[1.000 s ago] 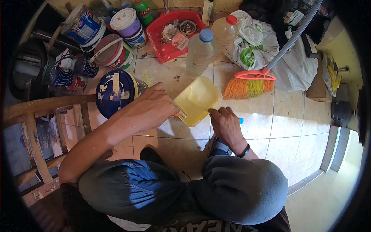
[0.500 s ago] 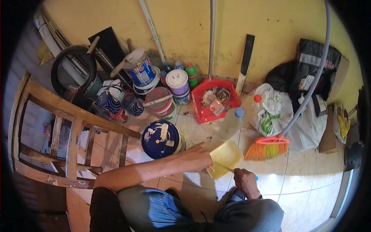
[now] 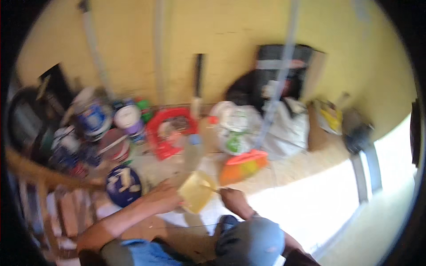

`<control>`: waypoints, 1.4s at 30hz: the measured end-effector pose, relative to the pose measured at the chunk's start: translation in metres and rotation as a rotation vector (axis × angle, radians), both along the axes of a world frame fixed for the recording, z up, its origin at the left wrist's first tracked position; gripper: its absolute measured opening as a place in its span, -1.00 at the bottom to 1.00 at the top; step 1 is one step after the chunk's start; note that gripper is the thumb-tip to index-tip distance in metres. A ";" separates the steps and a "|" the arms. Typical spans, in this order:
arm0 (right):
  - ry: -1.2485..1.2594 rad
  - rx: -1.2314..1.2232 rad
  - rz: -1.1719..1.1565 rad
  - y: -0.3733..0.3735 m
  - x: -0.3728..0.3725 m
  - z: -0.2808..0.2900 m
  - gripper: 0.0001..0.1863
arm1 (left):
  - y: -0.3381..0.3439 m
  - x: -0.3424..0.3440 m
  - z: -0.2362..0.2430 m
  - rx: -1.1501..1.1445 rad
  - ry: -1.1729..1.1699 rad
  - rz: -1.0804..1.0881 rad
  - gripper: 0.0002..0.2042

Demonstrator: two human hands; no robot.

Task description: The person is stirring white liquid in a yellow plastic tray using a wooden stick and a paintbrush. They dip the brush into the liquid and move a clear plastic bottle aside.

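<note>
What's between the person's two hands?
In the head view, a yellow container is between the left hand and the right hand, along with a thin, blurred stick.

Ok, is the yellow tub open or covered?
Open: no lid covers the tub, and its inside shows between left hand and right hand. Fullness: cannot tell, blurred.

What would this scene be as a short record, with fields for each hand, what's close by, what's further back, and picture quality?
Left hand: at the left edge of a yellow tray, apparently gripping it
Right hand: holding a thin stick that reaches over the tray's right edge
Close by: blue-lidded bucket, blue-capped bottle, orange-headed broom
Further back: red dustpan, yellow wall
Picture quality: blurred; tray contents unclear
</note>
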State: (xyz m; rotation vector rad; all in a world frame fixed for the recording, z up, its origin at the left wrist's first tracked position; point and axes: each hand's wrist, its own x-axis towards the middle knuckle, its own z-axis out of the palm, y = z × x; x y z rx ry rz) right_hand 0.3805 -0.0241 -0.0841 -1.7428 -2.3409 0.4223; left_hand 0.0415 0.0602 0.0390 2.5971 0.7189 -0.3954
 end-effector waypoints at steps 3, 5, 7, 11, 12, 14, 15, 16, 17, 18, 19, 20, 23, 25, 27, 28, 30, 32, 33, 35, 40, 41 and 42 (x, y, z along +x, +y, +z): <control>0.029 -0.020 0.025 0.002 -0.005 -0.036 -0.69 | -0.001 0.007 0.003 -0.005 0.158 -0.049 -0.77; 0.063 -0.147 0.130 0.001 -0.033 -0.037 -0.69 | -0.004 -0.005 0.000 0.030 0.021 0.048 -0.81; 0.112 -0.161 0.161 -0.004 -0.042 0.002 -0.78 | -0.010 -0.014 0.009 0.064 -0.136 0.060 -0.85; 0.044 -0.035 0.031 0.001 -0.024 0.001 -0.83 | -0.003 -0.012 -0.016 0.016 -0.074 0.060 -0.81; 0.076 -0.005 0.004 0.006 -0.026 -0.004 -0.83 | -0.001 -0.017 -0.027 -0.006 -0.047 0.072 -0.80; 0.130 0.085 0.002 0.012 -0.037 -0.014 -0.83 | 0.003 -0.019 -0.030 0.259 -0.032 0.015 -0.82; 0.116 0.058 0.038 0.011 -0.050 -0.025 -0.83 | 0.004 -0.013 -0.019 0.349 -0.028 -0.007 -0.82; 0.101 0.019 0.074 0.007 -0.056 -0.031 -0.83 | -0.001 0.008 0.022 0.149 -0.009 0.022 -0.77; 0.103 0.018 0.069 0.006 -0.058 -0.026 -0.83 | -0.002 0.016 0.047 -0.040 0.021 0.064 -0.72; 0.109 -0.009 0.126 0.006 -0.059 -0.018 -0.84 | 0.000 0.010 0.041 -0.037 0.023 0.064 -0.72; 0.109 -0.035 0.181 0.007 -0.055 -0.011 -0.84 | 0.005 0.001 0.026 0.007 -0.011 0.032 -0.76; 0.106 -0.034 0.178 0.010 -0.050 -0.009 -0.84 | 0.009 -0.007 0.010 0.049 -0.046 -0.001 -0.79; 0.088 0.125 0.059 0.023 -0.029 -0.009 -0.85 | 0.011 -0.019 -0.028 0.085 -0.103 0.002 -0.81; 0.103 0.139 0.037 0.030 -0.033 -0.023 -0.86 | 0.013 -0.022 -0.051 0.124 -0.150 0.005 -0.83; 0.102 0.134 0.082 0.028 -0.047 -0.033 -0.87 | 0.021 -0.029 -0.074 0.147 -0.166 0.016 -0.84; 0.106 0.133 0.089 0.026 -0.054 -0.028 -0.87 | 0.025 -0.033 -0.087 0.180 -0.024 -0.011 -0.83; 0.059 0.041 0.235 0.014 -0.060 -0.020 -0.87 | 0.033 -0.052 -0.113 0.206 0.119 -0.033 -0.82; 0.051 0.031 0.284 0.026 -0.055 -0.004 -0.86 | 0.049 -0.095 -0.146 0.024 -0.092 0.151 -0.82; 0.069 0.063 0.256 0.034 -0.049 0.004 -0.86 | 0.056 -0.115 -0.163 -0.070 -0.202 0.238 -0.82; 0.081 0.049 0.047 0.021 -0.021 -0.014 -0.84 | 0.026 -0.038 -0.087 -0.018 -0.117 0.059 -0.81; 0.121 0.069 0.066 0.034 -0.062 -0.023 -0.85 | 0.003 -0.001 0.029 0.006 -0.056 0.045 -0.80; 0.113 0.065 0.162 0.027 -0.064 -0.014 -0.86 | 0.003 0.000 0.032 0.007 -0.044 0.057 -0.79; 0.107 0.062 0.258 0.023 -0.065 -0.008 -0.86 | 0.002 -0.003 0.033 0.012 -0.032 0.063 -0.79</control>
